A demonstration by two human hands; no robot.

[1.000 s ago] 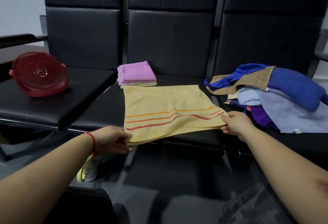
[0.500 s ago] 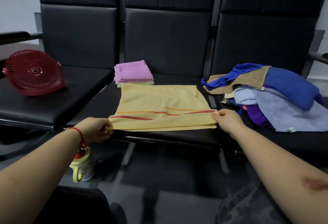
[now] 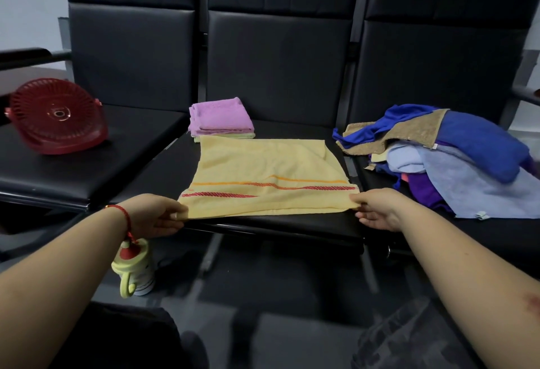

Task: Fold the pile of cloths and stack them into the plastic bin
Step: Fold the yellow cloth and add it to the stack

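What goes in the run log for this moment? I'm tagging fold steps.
step: folding yellow towel | left hand: pinches near-left corner | right hand: pinches near-right corner | folded pink cloth: behind | unfolded pile: right seat

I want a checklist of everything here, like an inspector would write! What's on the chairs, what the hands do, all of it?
Surface: row of black padded seats; work happens on the middle one.
Job's things: yellow towel with red and orange stripes lies spread on the middle seat; folded pink cloth stacked on a pale green one behind it; unfolded cloth pile on the right seat; red plastic bin tipped on its side on the left seat.
Clutter: yellow-handled cup on the floor.
Hands: left hand and right hand each pinch a near corner of the towel.
Cables: nothing seen.
Surroundings: pale wall behind the seats.
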